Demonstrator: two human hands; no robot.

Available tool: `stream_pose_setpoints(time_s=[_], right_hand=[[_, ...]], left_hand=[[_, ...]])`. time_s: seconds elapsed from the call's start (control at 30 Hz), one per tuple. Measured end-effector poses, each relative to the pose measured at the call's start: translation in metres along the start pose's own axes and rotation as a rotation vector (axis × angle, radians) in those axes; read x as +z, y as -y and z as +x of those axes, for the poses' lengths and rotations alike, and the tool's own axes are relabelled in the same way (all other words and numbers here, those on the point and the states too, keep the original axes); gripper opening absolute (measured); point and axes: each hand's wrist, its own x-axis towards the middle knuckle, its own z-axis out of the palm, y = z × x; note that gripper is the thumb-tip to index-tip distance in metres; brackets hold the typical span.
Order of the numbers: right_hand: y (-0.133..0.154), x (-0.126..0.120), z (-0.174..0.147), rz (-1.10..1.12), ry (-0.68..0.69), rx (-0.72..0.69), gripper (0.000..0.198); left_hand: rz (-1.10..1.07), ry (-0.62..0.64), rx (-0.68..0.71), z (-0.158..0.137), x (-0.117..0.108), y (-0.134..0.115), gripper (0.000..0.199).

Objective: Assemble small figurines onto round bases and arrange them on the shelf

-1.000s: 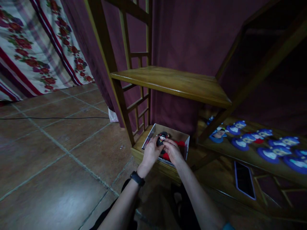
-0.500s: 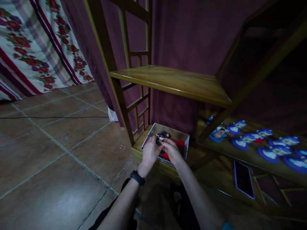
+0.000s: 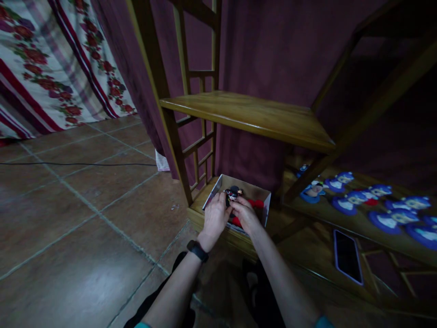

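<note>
Both of my hands meet over an open cardboard box (image 3: 266,210) standing on the lowest shelf. Between them is a small black figurine (image 3: 233,193) with white and red details. My left hand (image 3: 215,214), with a dark watch (image 3: 197,250) on its wrist, has its fingers closed on the figurine's left side. From the right, my right hand (image 3: 244,213) pinches it near the bottom. The fingers hide its lower part. Red pieces (image 3: 256,203) lie in the box beside and below my right hand; their kind is unclear.
A bare-topped wooden shelf (image 3: 246,111) juts out above the box. To the right, several blue-and-white figurines (image 3: 350,200) stand on another shelf, with a phone (image 3: 347,256) lower down. A lattice side panel (image 3: 201,150) rises at the left. A black cable (image 3: 78,164) crosses the tiled floor.
My hands stay at the box with the figurine, which seems slightly turned between the fingers. The whole view has shifted a little.
</note>
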Motion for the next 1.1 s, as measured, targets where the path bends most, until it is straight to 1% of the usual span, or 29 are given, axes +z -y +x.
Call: stream_pose_setpoints(time_s=[0.23, 0.33, 0.47, 0.57, 0.9, 1.0, 1.1], right_hand=[[0.001, 0.001, -0.002, -0.027, 0.011, -0.014, 0.030], [0.002, 0.001, -0.002, -0.038, 0.007, -0.011, 0.031], [0.001, 0.000, -0.001, -0.005, -0.024, 0.005, 0.034], [0.000, 0.000, 0.000, 0.014, -0.050, 0.014, 0.037], [-0.001, -0.002, 0.001, -0.032, -0.066, 0.030, 0.032], [-0.001, -0.001, -0.001, -0.005, -0.048, 0.031, 0.030], [0.000, -0.001, -0.001, 0.021, -0.083, 0.054, 0.031]], left_hand=[[-0.038, 0.020, -0.030, 0.001, 0.001, 0.000, 0.030], [-0.061, 0.019, -0.029, 0.001, 0.002, 0.001, 0.033], [-0.081, 0.023, -0.011, 0.002, 0.006, 0.003, 0.041], [-0.091, 0.029, -0.012, 0.003, 0.007, 0.004, 0.043], [-0.090, 0.074, -0.046, 0.006, 0.011, 0.009, 0.031], [-0.151, 0.067, -0.052, 0.009, 0.012, 0.012, 0.029], [-0.264, 0.076, -0.070, 0.013, 0.013, 0.015, 0.028]])
